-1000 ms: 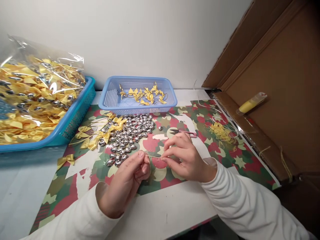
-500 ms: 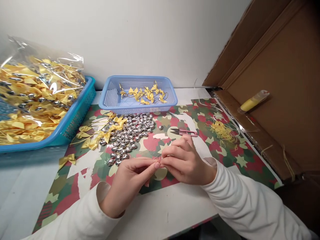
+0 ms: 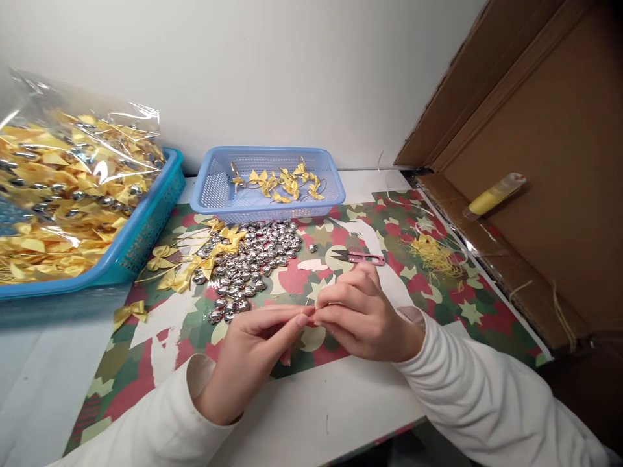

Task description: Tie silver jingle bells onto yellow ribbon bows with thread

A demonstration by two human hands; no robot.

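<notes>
My left hand (image 3: 260, 340) and my right hand (image 3: 363, 314) meet over the front of the patterned sheet (image 3: 311, 357), each in a pinch, fingertips almost touching. What they hold is mostly hidden; only a thin, thread-like tip shows above the left fingertips. Just beyond my left hand lies a pile of silver jingle bells (image 3: 263, 250), with one loose bell (image 3: 313, 248) to its right. Yellow ribbon bows (image 3: 182, 275) with cord tails lie against the pile's left side. Pink thread snips (image 3: 357, 257) rest behind my right hand.
A blue basket (image 3: 267, 211) at the back holds several bows on cords. At left, a larger basket (image 3: 146, 240) carries a clear bag (image 3: 97, 155) of bows with bells. Yellow thread scraps (image 3: 433, 254) lie right, near a cardboard wall (image 3: 545, 117) with a yellow-filled tube (image 3: 496, 194).
The thin tip between my hands has shifted and shows less than before. Both hands stay nearly in place, still pinching. The view has moved very slightly.
</notes>
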